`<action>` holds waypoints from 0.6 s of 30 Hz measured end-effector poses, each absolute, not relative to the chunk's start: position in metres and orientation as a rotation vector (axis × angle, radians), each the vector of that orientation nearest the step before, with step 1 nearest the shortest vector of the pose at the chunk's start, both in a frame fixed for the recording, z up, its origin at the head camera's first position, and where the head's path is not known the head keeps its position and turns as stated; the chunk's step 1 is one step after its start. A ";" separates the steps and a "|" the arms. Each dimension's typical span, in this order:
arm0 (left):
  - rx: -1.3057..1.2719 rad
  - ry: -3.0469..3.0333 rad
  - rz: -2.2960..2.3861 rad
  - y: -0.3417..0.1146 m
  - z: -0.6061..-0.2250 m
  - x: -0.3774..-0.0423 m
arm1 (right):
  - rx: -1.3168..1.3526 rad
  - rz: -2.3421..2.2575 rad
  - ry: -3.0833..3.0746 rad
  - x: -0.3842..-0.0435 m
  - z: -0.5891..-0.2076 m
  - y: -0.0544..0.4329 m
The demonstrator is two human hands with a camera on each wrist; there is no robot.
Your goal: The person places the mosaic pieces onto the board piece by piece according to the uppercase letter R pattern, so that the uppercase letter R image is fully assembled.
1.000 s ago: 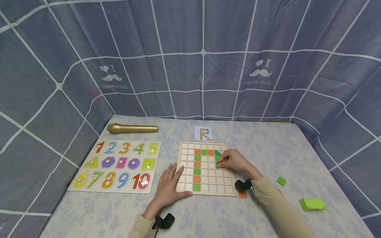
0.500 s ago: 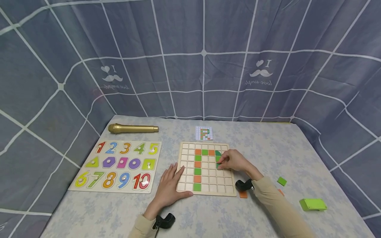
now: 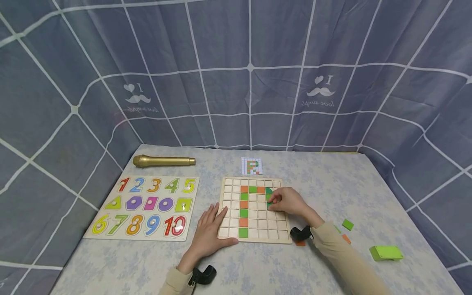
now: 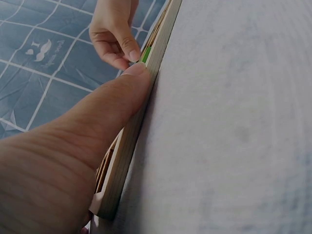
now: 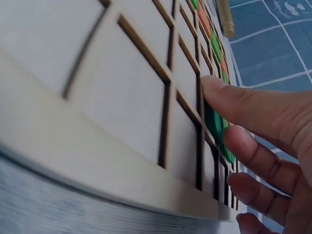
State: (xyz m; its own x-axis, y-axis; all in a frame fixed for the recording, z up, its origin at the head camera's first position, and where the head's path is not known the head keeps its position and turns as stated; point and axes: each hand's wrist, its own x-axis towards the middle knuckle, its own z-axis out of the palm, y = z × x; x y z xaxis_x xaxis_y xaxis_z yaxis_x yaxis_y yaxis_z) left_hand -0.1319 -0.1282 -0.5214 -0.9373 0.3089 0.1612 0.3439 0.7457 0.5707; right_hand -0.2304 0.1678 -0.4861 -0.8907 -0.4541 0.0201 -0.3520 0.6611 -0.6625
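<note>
A wooden grid board point(image 3: 262, 224) lies on the table, with orange and green square tiles set in one column and along an upper row. My left hand point(image 3: 209, 230) rests at the board's left edge, fingers spread and thumb at the near edge. Over the right side of the grid, my right hand point(image 3: 292, 201) pinches a dark green tile point(image 5: 212, 122) between thumb and index finger, down in a cell. Fingertips partly hide this tile. Just above it sit a green square and a dark green rounded tile point(image 3: 268, 190).
A pattern card point(image 3: 252, 166) lies behind the board. To the left are a number puzzle point(image 3: 155, 235) and a gold microphone point(image 3: 166, 161). Right of the board lie a loose green tile point(image 3: 348, 224), orange tiles point(image 3: 346, 239) and a green block point(image 3: 386, 253).
Both hands stay almost in place; the right fingers shift only slightly over the same cell. The right sleeve has moved a little, baring more of the loose tiles beside it.
</note>
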 end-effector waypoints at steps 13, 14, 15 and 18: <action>-0.533 -2.876 -0.993 -0.128 -0.521 -0.131 | -0.777 -1.089 2.813 -0.205 -0.465 0.194; -0.533 -2.872 -0.995 -0.128 -0.520 -0.131 | -0.761 -1.098 2.846 -0.203 -0.464 0.199; -0.533 -2.874 -0.997 -0.128 -0.520 -0.131 | -0.747 -1.104 2.883 -0.200 -0.463 0.203; -0.530 -2.879 -0.995 -0.128 -0.520 -0.131 | -0.706 -1.115 3.008 -0.193 -0.463 0.216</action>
State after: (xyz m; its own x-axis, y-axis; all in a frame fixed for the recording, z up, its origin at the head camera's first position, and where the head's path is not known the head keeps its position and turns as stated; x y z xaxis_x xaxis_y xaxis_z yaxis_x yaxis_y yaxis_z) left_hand -0.1315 -0.1280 -0.5201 -0.9400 0.3032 0.1566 0.3352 0.7344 0.5902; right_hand -0.1925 0.2162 -0.4634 -0.8979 -0.3433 0.2756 -0.4400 0.6788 -0.5878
